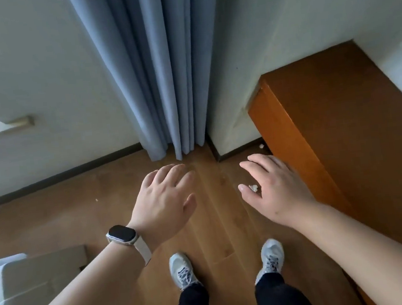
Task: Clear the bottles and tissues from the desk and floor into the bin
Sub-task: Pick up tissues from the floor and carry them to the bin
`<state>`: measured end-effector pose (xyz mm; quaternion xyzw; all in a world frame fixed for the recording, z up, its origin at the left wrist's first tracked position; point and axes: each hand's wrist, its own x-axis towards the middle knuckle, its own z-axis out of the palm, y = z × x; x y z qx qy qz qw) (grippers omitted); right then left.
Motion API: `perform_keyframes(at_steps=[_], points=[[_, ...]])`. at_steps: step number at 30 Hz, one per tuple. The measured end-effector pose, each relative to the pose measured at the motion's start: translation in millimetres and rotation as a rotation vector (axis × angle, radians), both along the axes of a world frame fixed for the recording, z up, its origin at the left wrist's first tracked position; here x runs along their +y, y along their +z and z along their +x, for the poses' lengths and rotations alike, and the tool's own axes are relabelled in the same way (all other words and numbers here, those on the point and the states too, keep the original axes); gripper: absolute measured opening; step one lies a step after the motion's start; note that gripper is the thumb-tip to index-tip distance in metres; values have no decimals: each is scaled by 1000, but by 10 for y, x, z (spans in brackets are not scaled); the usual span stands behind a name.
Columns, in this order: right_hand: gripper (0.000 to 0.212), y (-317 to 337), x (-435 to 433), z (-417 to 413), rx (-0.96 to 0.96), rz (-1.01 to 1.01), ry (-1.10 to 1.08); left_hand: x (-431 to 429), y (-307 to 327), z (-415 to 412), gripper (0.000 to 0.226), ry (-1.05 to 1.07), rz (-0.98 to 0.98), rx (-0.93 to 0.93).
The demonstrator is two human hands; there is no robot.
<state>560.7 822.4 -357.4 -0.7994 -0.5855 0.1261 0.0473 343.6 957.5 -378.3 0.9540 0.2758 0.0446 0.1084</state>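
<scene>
Floorboards of warm brown wood [53, 225] are seen from above, from a camera worn on the head of a standing person whose grey trainers [182, 271] show at the bottom edge. Two small crumpled white tissues are left on the floor: one scrap [253, 187] is glimpsed just beyond the right hand [276, 191], partly hidden by it, and a second scrap [261, 146] lies further off, against the skirting board beside the side panel of an orange-brown wooden desk [340, 117] on the right. A tiny pale speck [96, 200] is also seen on the boards to the left, too small to be identified. No bottles and no bin are shown, and the visible part of the desk top bears nothing, so the desk may be judged cleared while the floor tissues are yet to be gathered. Both hands are held out forward, palms down, fingers loosely spread and holding nothing. The left hand [165, 198], with a dark smartwatch [121, 233] on a pale strap, hovers over bare boards. A blue curtain [156, 70] hangs in the corner ahead
</scene>
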Motion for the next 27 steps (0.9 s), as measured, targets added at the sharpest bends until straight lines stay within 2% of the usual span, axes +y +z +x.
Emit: perform_keyframes(at_steps=[5, 10, 17, 22, 27], points=[[52, -1233, 291, 294, 44, -29, -74, 284, -1035, 364, 41, -8, 16, -13], [48, -2623, 270, 683, 97, -40, -218, 272, -2451, 764, 42, 23, -14, -21], [50, -4375, 194, 1238, 42, -116, -268, 4, -4395, 1456, 50, 15, -151, 131], [52, -5408, 239, 1695, 75, -221, -191, -55, -5349, 1989, 50, -15, -173, 164], [52, -6075, 114, 2364, 8, -229, -186, -121, -6180, 2451, 52, -103, -218, 174]])
